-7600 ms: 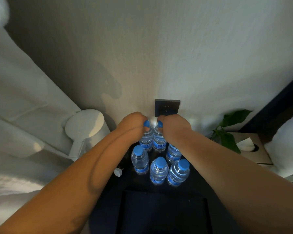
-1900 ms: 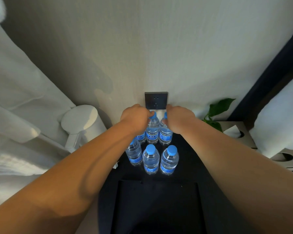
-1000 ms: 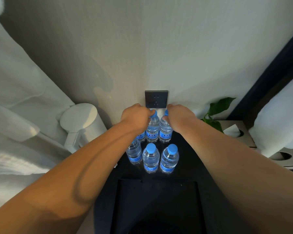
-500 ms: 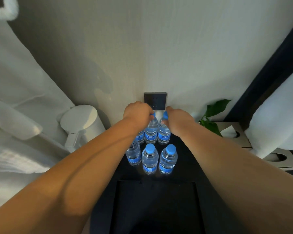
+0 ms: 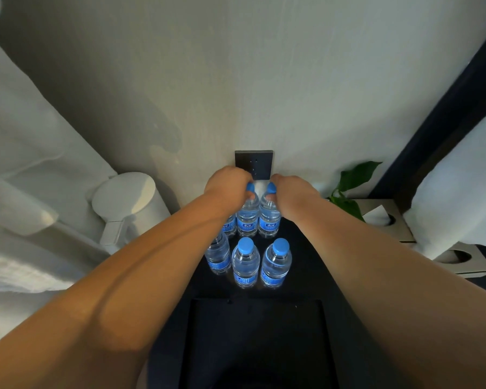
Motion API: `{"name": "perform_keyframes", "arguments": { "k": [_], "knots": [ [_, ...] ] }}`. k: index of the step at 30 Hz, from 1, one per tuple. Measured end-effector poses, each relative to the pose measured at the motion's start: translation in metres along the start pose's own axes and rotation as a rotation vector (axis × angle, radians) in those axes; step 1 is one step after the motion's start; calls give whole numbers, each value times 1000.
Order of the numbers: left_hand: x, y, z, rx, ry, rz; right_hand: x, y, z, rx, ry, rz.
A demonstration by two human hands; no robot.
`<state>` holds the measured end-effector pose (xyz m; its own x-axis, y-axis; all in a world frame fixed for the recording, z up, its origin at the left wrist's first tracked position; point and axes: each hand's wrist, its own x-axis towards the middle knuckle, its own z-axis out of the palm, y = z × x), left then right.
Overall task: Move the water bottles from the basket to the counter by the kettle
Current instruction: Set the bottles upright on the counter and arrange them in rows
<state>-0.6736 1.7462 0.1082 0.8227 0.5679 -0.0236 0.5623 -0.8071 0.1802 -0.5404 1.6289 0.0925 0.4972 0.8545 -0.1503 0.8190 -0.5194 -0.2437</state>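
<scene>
Little has shifted since the earlier frame: left hand (image 5: 227, 189) and right hand (image 5: 291, 194) each keep a closed grip on a bottle neck (image 5: 248, 215), seating both upright beside the kettle (image 5: 129, 203), against the wall.

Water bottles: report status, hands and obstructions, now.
Left hand and right hand each shut on a back-row bottle's cap. Six water bottles upright on dark counter, kettle to the left. Nothing in the way.
</scene>
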Motion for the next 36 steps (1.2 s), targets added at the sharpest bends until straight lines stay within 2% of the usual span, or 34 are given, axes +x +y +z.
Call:
{"name": "perform_keyframes", "arguments": {
  "k": [6,9,12,16,19,22,31,36],
  "knots": [
    [-4,-6,-3,13,34,44,-7,1,3,-12,36,-5],
    [-16,-17,-10,-36,120,45,-18,-5,6,-16,162,9],
    [-36,-32,-16,-56,166,16,-36,-16,9,48,247,-76],
    [-74,-44,-15,-124,47,-34,-63,-31,13,109,67,-254],
    [-100,-51,-11,-69,-91,-36,-79,-38,17,5,-25,-344],
    [-118,-53,-6,-68,-159,-2,-89,-41,25,-93,-44,-420],
    [-121,-43,-1,-98,-70,-57,-84,-56,29,-105,36,-362],
    [-113,-39,3,-44,-30,-88,-74,-58,22,-118,17,-319]
  ]
}}
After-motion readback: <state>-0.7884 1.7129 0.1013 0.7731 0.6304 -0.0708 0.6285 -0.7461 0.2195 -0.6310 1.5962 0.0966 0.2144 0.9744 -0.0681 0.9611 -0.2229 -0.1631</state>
